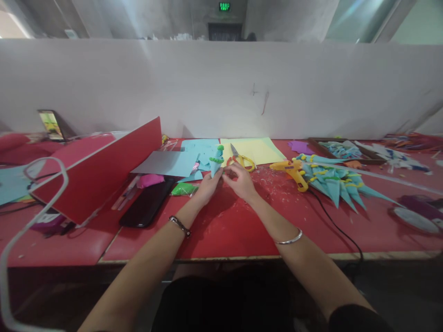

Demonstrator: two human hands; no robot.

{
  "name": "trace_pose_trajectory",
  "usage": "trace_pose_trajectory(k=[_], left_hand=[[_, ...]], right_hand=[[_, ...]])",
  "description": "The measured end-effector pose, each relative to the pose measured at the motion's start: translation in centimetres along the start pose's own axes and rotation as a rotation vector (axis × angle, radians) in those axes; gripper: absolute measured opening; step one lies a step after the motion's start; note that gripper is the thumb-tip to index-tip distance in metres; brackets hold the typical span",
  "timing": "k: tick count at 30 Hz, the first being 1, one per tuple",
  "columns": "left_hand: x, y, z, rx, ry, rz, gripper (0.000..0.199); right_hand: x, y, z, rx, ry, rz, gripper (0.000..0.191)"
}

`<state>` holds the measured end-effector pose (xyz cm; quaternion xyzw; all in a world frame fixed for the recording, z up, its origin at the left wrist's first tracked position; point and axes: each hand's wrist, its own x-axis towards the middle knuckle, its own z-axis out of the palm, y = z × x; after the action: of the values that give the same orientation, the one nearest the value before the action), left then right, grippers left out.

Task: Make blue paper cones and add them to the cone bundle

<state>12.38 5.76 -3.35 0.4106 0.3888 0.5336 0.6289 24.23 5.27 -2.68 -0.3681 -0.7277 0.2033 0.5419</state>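
We grip a green-trimmed blue paper cone (215,167) | left hand (207,188): fingers closed on it | right hand (242,183): just beside, grip unclear

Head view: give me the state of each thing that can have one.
Blue cone: tip up, held in the left grip.
Black phone: lying flat, screen dark.
Propped phone: screen lit.
Exit sign: lit.
Glue gun: lying on its side.
Scissors: lying down, blade opening unclear.
Red board: standing on edge.
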Motion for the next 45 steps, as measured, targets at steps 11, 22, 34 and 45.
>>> trace_pose_trajectory(k=[11,22,34,45], left_hand=[[-0.2,0.3,0.7,-0.161,-0.099,0.091,0.039],[-0.3,1.2,0.2,-0.242,-0.197,-0.052,0.029],[0.1,0.9,-0.2,-0.285,-0.258,-0.160,0.031],[-0.3,0.9,0.0,-0.279,-0.321,-0.229,0.031]], right_hand=[[0.0,-0.2,0.7,0.448,0.022,0.249,0.010],[0.3,0.1,0.3,0.619,0.176,0.379,0.026],[0.4,1.0,0.6,0.711,0.229,0.443,0.021],[0.2,0.3,0.1,0.577,0.259,0.413,0.023]])
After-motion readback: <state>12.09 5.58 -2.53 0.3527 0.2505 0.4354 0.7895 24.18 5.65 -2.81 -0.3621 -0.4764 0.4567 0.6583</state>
